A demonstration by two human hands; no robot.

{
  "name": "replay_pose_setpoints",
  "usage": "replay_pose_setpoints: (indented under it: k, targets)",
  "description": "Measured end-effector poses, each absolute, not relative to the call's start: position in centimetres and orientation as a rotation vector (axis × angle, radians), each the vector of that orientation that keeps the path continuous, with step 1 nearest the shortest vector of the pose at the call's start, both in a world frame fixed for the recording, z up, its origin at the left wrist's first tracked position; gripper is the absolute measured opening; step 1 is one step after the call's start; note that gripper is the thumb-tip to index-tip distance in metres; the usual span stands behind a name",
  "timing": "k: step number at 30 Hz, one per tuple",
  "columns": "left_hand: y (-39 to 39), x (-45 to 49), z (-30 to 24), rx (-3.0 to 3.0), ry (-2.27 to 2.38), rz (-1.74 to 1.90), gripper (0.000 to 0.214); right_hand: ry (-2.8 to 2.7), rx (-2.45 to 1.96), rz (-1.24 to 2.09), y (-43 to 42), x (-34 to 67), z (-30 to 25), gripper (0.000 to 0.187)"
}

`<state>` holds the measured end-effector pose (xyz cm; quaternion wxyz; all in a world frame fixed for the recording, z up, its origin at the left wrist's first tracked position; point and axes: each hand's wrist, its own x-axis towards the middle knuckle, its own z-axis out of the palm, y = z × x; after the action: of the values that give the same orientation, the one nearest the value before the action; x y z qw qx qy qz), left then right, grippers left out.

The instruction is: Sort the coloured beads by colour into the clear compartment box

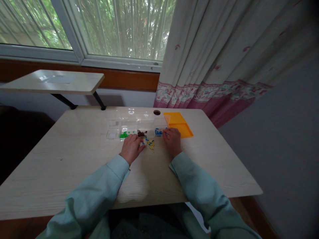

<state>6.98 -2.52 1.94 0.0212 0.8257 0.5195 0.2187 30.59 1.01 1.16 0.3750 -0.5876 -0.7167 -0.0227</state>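
My left hand (131,148) rests at the left edge of a small loose pile of yellow and blue pieces (150,144) on the table. Its thumb and forefinger are apart, with a few pieces lying between them. My right hand (172,140) is at a clear compartment holding blue pieces (158,131), fingers pinched together at its right side. Whatever they hold is too small to make out. Behind my left hand, green pieces (124,135) and dark brown pieces (142,133) lie in separate clear compartments.
Clear plastic lids (113,123) stand open behind the compartments. A yellow-orange tray (186,130) lies beyond my right hand. The pale wooden table (82,159) has a round hole (157,112) near its back edge. A raised shelf (82,83) overhangs the back left.
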Motion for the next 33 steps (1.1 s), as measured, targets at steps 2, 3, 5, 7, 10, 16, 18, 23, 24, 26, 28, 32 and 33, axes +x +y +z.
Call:
replay_pose_setpoints:
  k: [2, 3, 5, 7, 10, 16, 18, 23, 24, 26, 28, 32, 33]
  targets:
    - [-2.4, 7.0, 1.8, 2.567, 1.604, 0.681, 0.018, -1.834, -1.495, -0.061, 1.0, 30.6, 1.2, 0.020]
    - [-2.4, 7.1, 1.8, 2.570, 1.598, 0.686, 0.016, -1.833, -1.491, -0.063, 1.0, 30.5, 1.2, 0.021]
    - [-2.3, 7.1, 1.7, 2.573, 1.586, 0.701, 0.014, -1.836, -1.486, -0.063, 1.0, 30.5, 1.3, 0.021]
    - [-2.4, 7.1, 1.6, 2.574, 1.574, 0.711, 0.012, -1.839, -1.484, -0.060, 1.0, 30.5, 1.3, 0.021]
    - [-2.4, 7.2, 1.6, 2.582, 1.558, 0.710, 0.011, -1.841, -1.480, -0.058, 1.0, 30.6, 1.2, 0.021]
    - [-2.4, 7.4, 1.7, 2.623, 1.557, 0.676, 0.013, -1.857, -1.464, -0.064, 1.0, 30.5, 1.1, 0.020]
    - [-2.5, 7.6, 1.8, 2.649, 1.578, 0.658, 0.015, -1.878, -1.461, -0.069, 0.9, 30.3, 1.2, 0.020]
    - [-2.6, 7.8, 1.9, 2.678, 1.595, 0.634, 0.020, -1.938, -1.388, -0.050, 0.1, 29.3, 1.6, 0.018]
    - [-2.6, 7.8, 2.0, 2.670, 1.587, 0.647, 0.020, -1.963, -1.349, -0.031, -0.1, 29.0, 1.7, 0.017]
    - [-2.6, 7.8, 2.0, 2.634, 1.562, 0.707, 0.021, -2.031, -1.247, 0.010, -0.6, 28.3, 1.8, 0.016]
    - [-2.6, 7.8, 2.0, 2.572, 1.515, 0.804, 0.022, -2.115, -1.139, 0.044, -1.1, 27.6, 1.8, 0.017]
    - [-2.6, 7.8, 1.9, 2.410, 1.413, 1.006, 0.019, -2.196, -1.011, 0.106, -2.0, 26.3, 1.9, 0.029]
    - [-2.6, 7.8, 1.9, 2.376, 1.394, 1.035, 0.018, -2.191, -1.003, 0.113, -2.1, 26.1, 1.9, 0.029]
